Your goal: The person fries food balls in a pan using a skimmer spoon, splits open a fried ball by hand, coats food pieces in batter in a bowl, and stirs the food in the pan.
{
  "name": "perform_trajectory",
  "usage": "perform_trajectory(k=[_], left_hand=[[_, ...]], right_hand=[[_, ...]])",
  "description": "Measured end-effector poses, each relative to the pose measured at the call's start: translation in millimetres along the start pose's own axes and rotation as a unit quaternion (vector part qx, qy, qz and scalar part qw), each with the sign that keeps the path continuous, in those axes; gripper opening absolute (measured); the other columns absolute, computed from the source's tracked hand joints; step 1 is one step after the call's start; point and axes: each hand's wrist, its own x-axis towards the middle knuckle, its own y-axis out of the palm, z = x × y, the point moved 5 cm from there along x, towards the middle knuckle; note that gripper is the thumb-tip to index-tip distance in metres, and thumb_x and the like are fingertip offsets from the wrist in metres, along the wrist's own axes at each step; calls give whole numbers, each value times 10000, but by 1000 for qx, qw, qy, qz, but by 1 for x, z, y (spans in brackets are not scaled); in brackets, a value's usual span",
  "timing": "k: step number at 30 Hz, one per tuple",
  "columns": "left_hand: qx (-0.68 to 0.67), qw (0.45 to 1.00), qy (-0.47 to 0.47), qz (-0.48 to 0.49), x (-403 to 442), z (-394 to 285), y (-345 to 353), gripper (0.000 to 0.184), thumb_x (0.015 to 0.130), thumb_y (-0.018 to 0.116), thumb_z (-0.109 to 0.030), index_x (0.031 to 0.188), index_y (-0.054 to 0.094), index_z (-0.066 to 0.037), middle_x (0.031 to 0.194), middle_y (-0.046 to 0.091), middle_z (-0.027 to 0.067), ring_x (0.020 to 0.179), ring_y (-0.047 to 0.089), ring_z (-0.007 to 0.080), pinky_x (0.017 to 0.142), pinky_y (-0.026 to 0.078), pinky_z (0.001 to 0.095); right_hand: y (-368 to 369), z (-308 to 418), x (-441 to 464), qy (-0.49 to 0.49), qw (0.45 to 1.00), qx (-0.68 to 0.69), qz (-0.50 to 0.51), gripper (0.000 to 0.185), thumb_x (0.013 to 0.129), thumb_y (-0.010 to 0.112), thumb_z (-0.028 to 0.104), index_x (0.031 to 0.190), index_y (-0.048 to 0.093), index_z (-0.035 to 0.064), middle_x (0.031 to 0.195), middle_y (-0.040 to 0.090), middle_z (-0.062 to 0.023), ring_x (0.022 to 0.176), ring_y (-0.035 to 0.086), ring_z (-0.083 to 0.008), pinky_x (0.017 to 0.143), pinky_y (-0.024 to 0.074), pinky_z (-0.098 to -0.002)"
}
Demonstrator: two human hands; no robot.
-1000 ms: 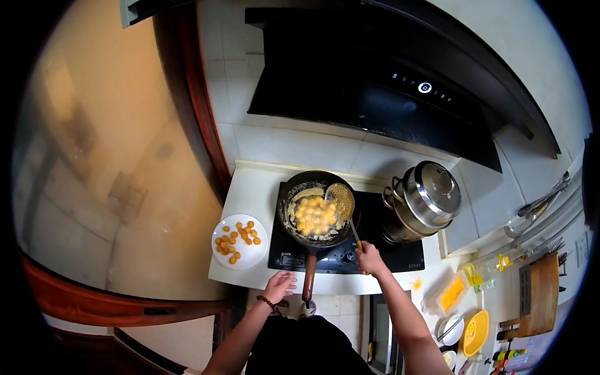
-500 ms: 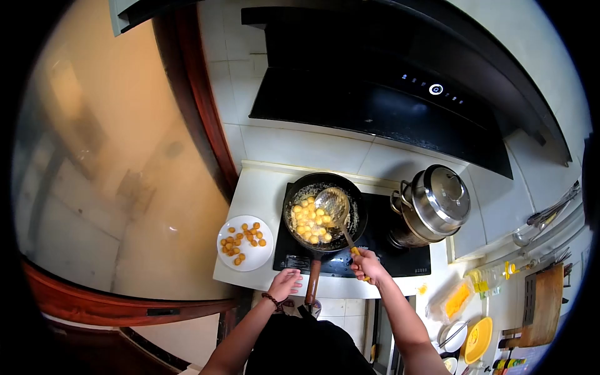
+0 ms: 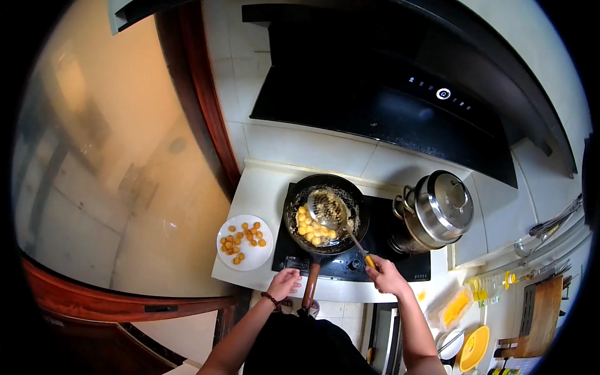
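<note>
My right hand (image 3: 387, 277) is closed around the yellow handle of a perforated skimmer (image 3: 326, 208). The skimmer's round head rests inside a black frying pan (image 3: 360, 203), just behind a cluster of golden dough balls (image 3: 314, 234) in bubbling oil. Beside the pan's brown handle (image 3: 311, 284), to its left, is my left hand (image 3: 284, 284), fingers outstretched and holding nothing. A white plate (image 3: 255, 257) to the left carries several browned balls (image 3: 250, 235).
The pan sits on a black cooktop (image 3: 387, 215) below a dark range hood (image 3: 369, 112). A lidded steel pot (image 3: 440, 209) stands at right. Farther right are a plastic bag with orange contents (image 3: 456, 306), an oil bottle (image 3: 489, 287), a yellow basket (image 3: 475, 349) and wooden boards (image 3: 544, 309).
My right hand has moved right and slightly down. The skimmer head has shifted a little left and down in the pan, over where some balls showed. My left hand stays nearly still.
</note>
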Motion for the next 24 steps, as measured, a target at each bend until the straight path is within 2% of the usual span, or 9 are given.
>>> perform_trajectory(k=[4,6,7,8,10,13,18,20,24], left_hand=[[-2,1000,-8,-10,10,9,-4,348,1016,610,-348,1264,566,-108,1160,693,81,952,696,178,756,568,309],[-4,1000,-12,-10,11,10,-4,347,1015,611,-345,1264,567,-108,1160,693,81,952,697,181,755,569,313],[-6,1000,-15,-11,11,11,-4,348,1015,613,-345,1264,566,-107,1160,693,81,952,697,183,756,569,316],[-8,1000,-17,-12,11,9,-4,349,1014,614,-345,1264,566,-107,1159,693,80,951,697,185,758,569,320],[-6,1000,-12,-11,10,5,-4,350,1013,614,-347,1264,566,-108,1159,692,79,951,696,183,760,569,322],[-11,1000,-6,-10,11,2,-7,345,1011,619,-349,1258,563,-115,1150,683,76,952,691,184,780,571,338],[-14,1000,-5,-12,11,4,-12,332,1011,620,-349,1246,562,-121,1140,675,71,959,686,186,797,573,352],[-22,1000,-2,-11,12,6,-13,367,1012,614,-364,1273,562,-112,1156,691,70,937,692,173,766,564,319],[-11,1000,3,0,12,9,-12,373,1013,610,-370,1277,559,-111,1153,692,69,939,692,175,770,564,321]], right_hand=[[6,-1,-4,-97,988,-122,3,273,980,611,144,1218,583,14,659,538,-26,522,478,-100,498,425,-299],[12,-3,-1,-101,978,-176,52,282,970,621,158,1202,589,2,686,594,-92,570,542,-195,567,467,-354],[13,-5,0,-112,971,-209,34,328,964,617,170,1250,586,11,796,673,-198,692,633,-348,673,501,-417],[12,-5,2,-112,971,-209,33,328,964,617,170,1250,586,11,796,673,-198,692,633,-348,673,501,-417],[11,-8,6,-72,970,-230,32,375,958,614,185,1288,581,9,966,690,-272,891,649,-458,801,510,-468],[5,-2,7,-70,961,-266,-7,400,952,614,184,1301,576,-8,1054,678,-284,1008,641,-457,880,507,-485],[-5,-2,22,-108,956,-268,-44,426,941,611,166,1318,561,-26,1073,671,-299,1026,629,-469,911,507,-490],[-14,9,29,-116,953,-264,-90,417,939,605,153,1308,560,-37,1057,667,-310,1028,629,-472,910,504,-500],[-16,36,61,-117,941,-295,-115,443,929,584,123,1350,531,-2,1029,661,-322,994,635,-485,876,511,-532]])
